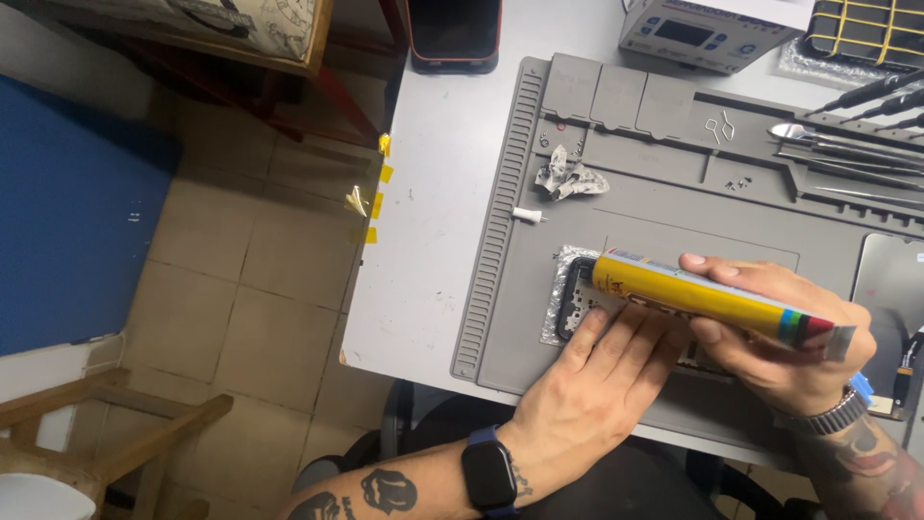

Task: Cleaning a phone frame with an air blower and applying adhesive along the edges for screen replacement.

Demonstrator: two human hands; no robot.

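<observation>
Floor: beige tiles on the far left, with a blue panel (72,202) and part of a wooden stool (106,433) at the lower corner.
Desk edge: small yellow tape tabs (377,188) are stuck along the left side of the pale grey desk (433,241), apparently kept within easy reach.
Work mat: a grey ribbed mat (500,318) covers most of the desk; its moulded trays hold tiny screws so they do not roll away.
Loose bits: a small white cap (526,215) and crumpled foil (570,178) lie on the mat, well apart from the hands.
Phone frame: a dark phone frame (575,299) lies flat on a foil sheet near the mat's front edge.
Left hand: the left hand (602,376) lies flat, fingers spread, pressing the frame down to steady it.
Glue tube: a long yellow tube (703,299) is tilted, its front end over the frame; the nozzle tip is hidden, so contact is uncertain.
Right hand: the right hand (780,342) is wrapped around the tube's rear half.
Tools: metal tweezers and picks (847,154) are lined up at the mat's top right.
Back edge: a dark phone (454,34) and a grey control unit (698,34).
</observation>
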